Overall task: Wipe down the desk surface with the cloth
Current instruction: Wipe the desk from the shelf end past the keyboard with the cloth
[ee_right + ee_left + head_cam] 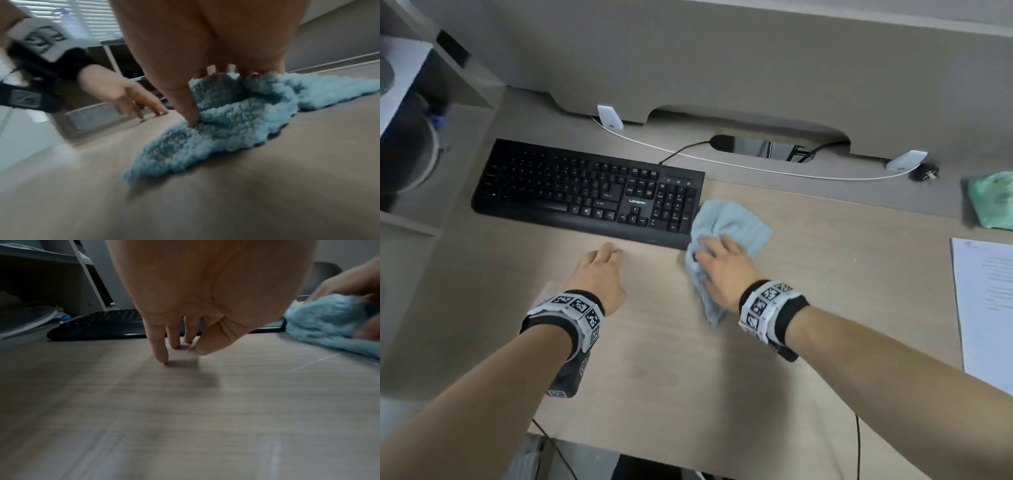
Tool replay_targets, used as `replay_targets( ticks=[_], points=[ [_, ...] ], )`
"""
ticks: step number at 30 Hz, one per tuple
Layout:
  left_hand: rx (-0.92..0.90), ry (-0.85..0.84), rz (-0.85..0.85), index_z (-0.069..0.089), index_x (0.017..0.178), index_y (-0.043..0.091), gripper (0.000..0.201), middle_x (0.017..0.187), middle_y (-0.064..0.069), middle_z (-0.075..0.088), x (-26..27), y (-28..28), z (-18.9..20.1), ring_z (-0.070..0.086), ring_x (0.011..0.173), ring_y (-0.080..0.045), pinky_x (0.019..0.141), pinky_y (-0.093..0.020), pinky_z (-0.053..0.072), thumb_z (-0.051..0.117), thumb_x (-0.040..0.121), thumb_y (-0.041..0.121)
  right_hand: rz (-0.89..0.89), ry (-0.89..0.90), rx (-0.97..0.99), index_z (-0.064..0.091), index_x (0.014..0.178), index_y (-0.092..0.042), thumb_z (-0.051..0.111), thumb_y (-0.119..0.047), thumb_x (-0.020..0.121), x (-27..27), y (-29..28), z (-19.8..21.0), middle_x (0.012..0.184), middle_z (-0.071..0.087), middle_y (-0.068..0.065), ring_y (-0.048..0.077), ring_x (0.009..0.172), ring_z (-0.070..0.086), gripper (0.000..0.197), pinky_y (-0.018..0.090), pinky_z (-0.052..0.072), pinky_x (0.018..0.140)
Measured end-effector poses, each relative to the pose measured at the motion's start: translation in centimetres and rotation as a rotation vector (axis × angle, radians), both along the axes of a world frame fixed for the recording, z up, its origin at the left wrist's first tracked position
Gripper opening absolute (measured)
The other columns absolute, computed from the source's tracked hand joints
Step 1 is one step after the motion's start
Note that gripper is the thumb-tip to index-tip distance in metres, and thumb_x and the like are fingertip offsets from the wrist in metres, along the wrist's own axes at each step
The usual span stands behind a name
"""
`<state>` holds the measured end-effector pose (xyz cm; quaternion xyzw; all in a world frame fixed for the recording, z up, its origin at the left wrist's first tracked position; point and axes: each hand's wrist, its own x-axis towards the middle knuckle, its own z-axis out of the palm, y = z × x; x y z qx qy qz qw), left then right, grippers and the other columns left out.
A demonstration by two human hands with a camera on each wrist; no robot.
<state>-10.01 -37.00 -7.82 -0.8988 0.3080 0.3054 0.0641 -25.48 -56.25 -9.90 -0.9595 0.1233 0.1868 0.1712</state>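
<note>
A light blue fluffy cloth (732, 222) (205, 146) lies crumpled on the pale wood desk (654, 359), just right of the black keyboard (585, 192). My right hand (709, 260) rests on top of the cloth. Its thumb (189, 105) digs into the pile, and a fold is bunched between thumb and fingers. My left hand (606, 260) is to the left, in front of the keyboard. Its fingers (160, 345) are straight and touch the bare desk by their tips, holding nothing. The cloth (320, 321) shows at the right edge of the left wrist view.
A printed sheet of paper (986, 308) lies at the desk's right edge, with a green cloth (993, 202) behind it. A white cable (722, 164) and a plug (924, 173) run along the back by the cable opening (756, 147). Shelving stands at the left.
</note>
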Motion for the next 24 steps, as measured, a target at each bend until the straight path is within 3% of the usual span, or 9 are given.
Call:
replay_targets(
  ticks=[2, 4, 6, 8, 13, 18, 20, 22, 24],
  points=[
    [0.006, 0.021, -0.008, 0.025, 0.150, 0.014, 0.075, 0.159, 0.000, 0.016, 0.3, 0.1, 0.3, 0.019, 0.144, -0.025, 0.117, -0.036, 0.027, 0.046, 0.079, 0.003, 0.031, -0.038, 0.123, 0.058, 0.125, -0.018, 0.063, -0.014, 0.079, -1.1, 0.7, 0.4, 0.138, 0.047, 0.002, 0.028, 0.126, 0.041, 0.046, 0.046, 0.038, 0.104],
    [0.006, 0.035, -0.025, 0.024, 0.151, 0.015, 0.077, 0.160, 0.002, 0.014, 0.6, 0.3, 0.4, 0.017, 0.144, -0.025, 0.118, -0.035, 0.026, 0.045, 0.078, 0.003, -0.080, -0.084, 0.240, 0.060, 0.122, -0.013, 0.057, -0.007, 0.084, -1.2, -0.3, 1.3, 0.130, 0.052, 0.006, 0.027, 0.120, 0.048, 0.039, 0.039, 0.040, 0.103],
    [-0.001, 0.038, -0.052, 0.023, 0.152, 0.017, 0.079, 0.161, 0.003, 0.012, 0.9, 0.5, 0.5, 0.016, 0.144, -0.024, 0.117, -0.034, 0.026, 0.044, 0.078, 0.002, -0.340, -0.154, 0.242, 0.057, 0.124, -0.013, 0.054, -0.004, 0.087, -0.5, -3.1, 1.7, 0.140, 0.043, 0.008, 0.025, 0.123, 0.048, 0.039, 0.031, 0.039, 0.104],
    [-0.010, 0.026, -0.087, 0.022, 0.152, 0.019, 0.080, 0.161, 0.004, 0.011, 1.2, 0.8, 0.4, 0.015, 0.144, -0.024, 0.116, -0.034, 0.027, 0.043, 0.077, 0.001, -0.501, -0.168, 0.204, 0.055, 0.126, -0.012, 0.056, -0.003, 0.086, 0.5, -5.6, 1.4, 0.152, 0.031, 0.007, 0.024, 0.131, 0.041, 0.041, 0.036, 0.037, 0.107],
    [-0.014, 0.004, -0.212, 0.019, 0.152, 0.020, 0.083, 0.159, 0.004, 0.009, 2.2, 2.3, -0.2, 0.017, 0.141, -0.024, 0.114, -0.037, 0.033, 0.044, 0.076, 0.002, -0.450, -0.117, 0.022, 0.055, 0.114, -0.014, 0.058, 0.004, 0.077, 1.2, -1.4, 0.0, 0.124, 0.056, 0.004, 0.026, 0.118, 0.049, 0.041, 0.044, 0.047, 0.093],
    [-0.072, 0.008, -0.360, 0.020, 0.150, 0.021, 0.081, 0.157, 0.003, 0.009, 2.8, 4.0, -0.6, 0.020, 0.139, -0.026, 0.113, -0.036, 0.033, 0.047, 0.075, 0.002, -0.257, -0.048, 0.036, 0.051, 0.132, -0.016, 0.061, 0.003, 0.074, -1.7, 9.1, -0.2, 0.149, 0.043, 0.004, 0.027, 0.139, 0.033, 0.062, 0.050, 0.034, 0.109],
    [-0.096, 0.035, -0.402, 0.020, 0.150, 0.018, 0.081, 0.158, 0.002, 0.009, 3.0, 4.7, -0.7, 0.017, 0.141, -0.027, 0.117, -0.037, 0.028, 0.048, 0.076, 0.001, -0.144, 0.036, 0.122, 0.052, 0.131, -0.015, 0.061, 0.003, 0.074, -3.4, 12.2, 0.5, 0.151, 0.041, 0.004, 0.028, 0.141, 0.030, 0.060, 0.051, 0.032, 0.110],
    [-0.114, 0.055, -0.456, 0.022, 0.150, 0.015, 0.081, 0.160, 0.000, 0.011, 3.3, 5.2, -1.0, 0.015, 0.144, -0.027, 0.119, -0.039, 0.022, 0.050, 0.075, 0.002, -0.101, 0.011, 0.224, 0.060, 0.118, -0.012, 0.056, 0.005, 0.068, -4.7, 14.1, 0.9, 0.136, 0.055, 0.007, 0.030, 0.131, 0.042, 0.054, 0.051, 0.041, 0.101],
    [-0.147, 0.064, -0.455, 0.026, 0.149, 0.015, 0.080, 0.160, 0.000, 0.014, 3.9, 5.5, -1.2, 0.016, 0.144, -0.026, 0.120, -0.038, 0.019, 0.051, 0.075, 0.002, -0.306, -0.114, 0.244, 0.064, 0.108, -0.011, 0.052, 0.008, 0.065, -5.1, 13.7, 0.9, 0.120, 0.064, 0.008, 0.031, 0.119, 0.050, 0.048, 0.049, 0.047, 0.093]
  ],
)
